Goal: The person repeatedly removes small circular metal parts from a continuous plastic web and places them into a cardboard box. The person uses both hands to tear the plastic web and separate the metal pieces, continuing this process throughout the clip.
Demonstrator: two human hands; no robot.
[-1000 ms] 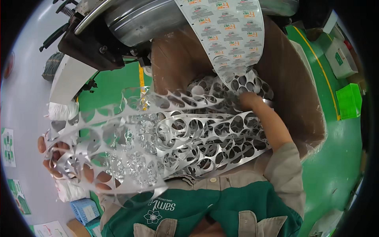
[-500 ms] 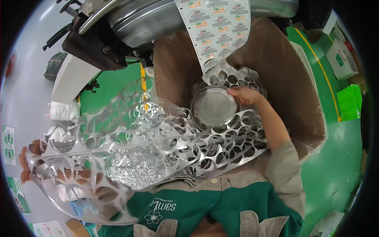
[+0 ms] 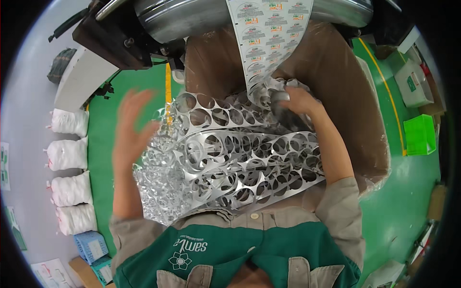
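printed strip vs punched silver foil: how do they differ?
Print: the printed strip carries coloured repeats; the punched foil looks plain silver.
Pose: the strip hangs in front of the metal roller; the foil lies heaped below.
Holes: the strip's upper part shows none; the foil is full of round ones.
Shared: both are thin sheet.

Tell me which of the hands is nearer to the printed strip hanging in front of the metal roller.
Right. The right hand is close to the printed strip's lower end, on its right; the left hand is well away to its left.
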